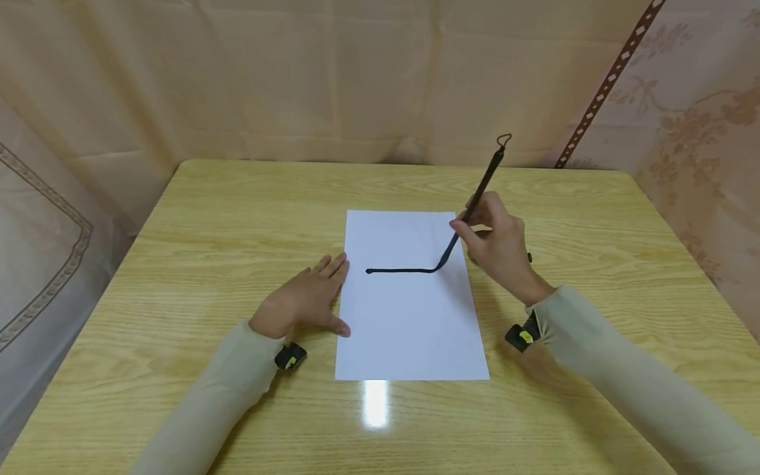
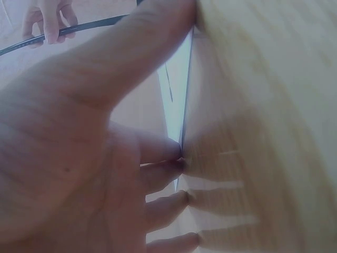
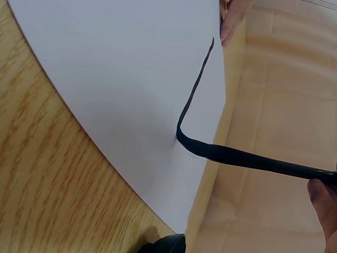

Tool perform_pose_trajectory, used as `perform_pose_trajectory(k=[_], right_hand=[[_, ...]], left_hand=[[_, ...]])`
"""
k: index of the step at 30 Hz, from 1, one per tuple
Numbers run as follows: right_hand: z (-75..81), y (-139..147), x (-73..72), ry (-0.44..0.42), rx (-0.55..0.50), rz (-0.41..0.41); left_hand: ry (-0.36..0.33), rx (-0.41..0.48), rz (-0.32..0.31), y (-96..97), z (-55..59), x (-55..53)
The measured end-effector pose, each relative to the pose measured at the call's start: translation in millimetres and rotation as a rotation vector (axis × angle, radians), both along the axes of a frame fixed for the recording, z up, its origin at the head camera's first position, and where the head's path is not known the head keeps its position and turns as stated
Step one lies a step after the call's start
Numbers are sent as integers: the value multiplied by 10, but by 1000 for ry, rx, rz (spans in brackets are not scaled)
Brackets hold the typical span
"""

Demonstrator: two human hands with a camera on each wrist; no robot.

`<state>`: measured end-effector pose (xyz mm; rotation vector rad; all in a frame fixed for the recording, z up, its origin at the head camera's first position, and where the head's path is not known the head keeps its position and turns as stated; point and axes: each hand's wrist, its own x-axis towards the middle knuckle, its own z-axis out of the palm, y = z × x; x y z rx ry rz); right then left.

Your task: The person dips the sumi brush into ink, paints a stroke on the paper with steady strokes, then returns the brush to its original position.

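A white sheet of paper (image 1: 410,330) lies on the wooden table. My right hand (image 1: 497,244) pinches a dark ink brush (image 1: 481,187) by its handle, between thumb and fingers. The brush leans up to the right, with a hanging loop at its top end. Its bent tip meets the paper at the right end of a black horizontal stroke (image 1: 400,270); in the right wrist view the bristles (image 3: 197,146) bend into that stroke. With fingers extended, my left hand (image 1: 305,297) rests at the sheet's left edge, its fingertips and thumb right at the border.
The yellowish wooden table (image 1: 237,211) spreads around the sheet. Behind it hangs a beige curtain (image 1: 297,79), with patterned cloth (image 1: 700,132) to the right. A small dark rounded thing (image 3: 166,244) shows at the bottom of the right wrist view, beside the paper's corner.
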<state>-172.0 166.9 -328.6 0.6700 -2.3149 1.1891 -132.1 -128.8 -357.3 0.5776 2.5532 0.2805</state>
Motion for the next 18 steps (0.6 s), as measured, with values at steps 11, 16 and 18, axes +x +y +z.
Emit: perform_pose_trajectory(k=[11,16,18], right_hand=[[-1,-19,-26,26,0,-1],[6,-38,-29,31,4,-6],[10,-41,-30,31,5,-7]], left_hand=[[-1,2,-3,-9,-5,-2],[1,0,-3,-8,-3,-4],[-1,-2,0,-3,1,-6]])
